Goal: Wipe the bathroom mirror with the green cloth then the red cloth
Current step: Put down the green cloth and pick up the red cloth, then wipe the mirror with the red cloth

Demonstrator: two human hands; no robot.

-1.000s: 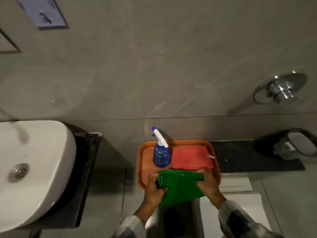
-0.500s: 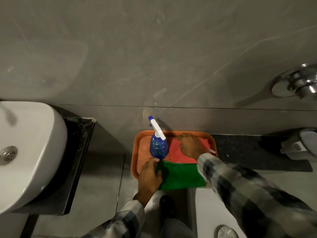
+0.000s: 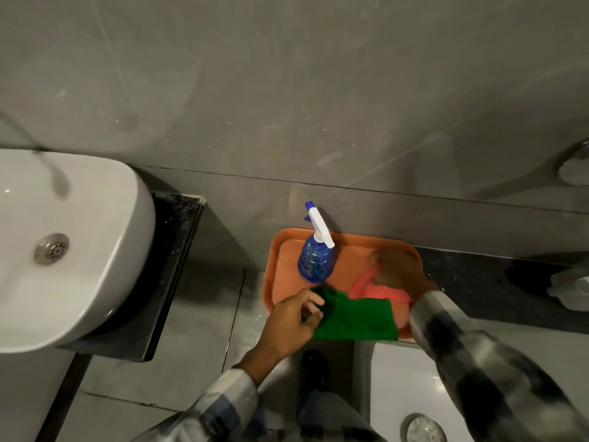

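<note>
A green cloth (image 3: 357,319) lies folded on the front part of an orange tray (image 3: 277,272). My left hand (image 3: 291,323) rests at the cloth's left edge, fingers pinching it. A red cloth (image 3: 376,288) sits bunched behind the green one, lifted at one side by my right hand (image 3: 401,271), which is blurred and closed on it. The mirror is out of view.
A blue spray bottle (image 3: 314,261) with a white trigger stands at the tray's back left. A white basin (image 3: 63,244) on a dark counter (image 3: 169,275) is at the left. The white toilet tank (image 3: 401,381) sits under the tray. A grey tiled wall (image 3: 287,90) is behind.
My right hand, which lay flat on the red cloth, has gathered and lifted it. The left hand stays at the green cloth's left edge. The view tilted down slightly.
</note>
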